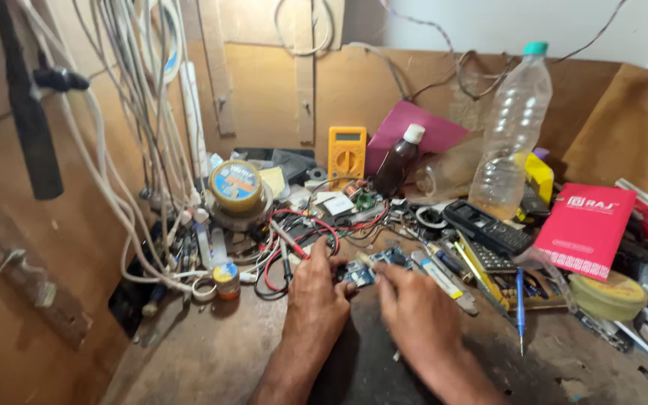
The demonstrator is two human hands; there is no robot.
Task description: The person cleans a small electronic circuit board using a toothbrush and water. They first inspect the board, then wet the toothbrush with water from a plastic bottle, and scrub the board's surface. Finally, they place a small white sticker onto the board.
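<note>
Here, both hands are meeting over a small blue circuit board (360, 274) lying on the table (211, 352), just in front of the red and black probe wires (294, 240). The left hand (316, 296) is pinching its left edge with curled fingers; the right hand (414, 304) is pressing fingertips at its right edge. The board is appearing light, stiff and fragile, so gripping by the bare edges, clear of the components, is looking safest.
</note>
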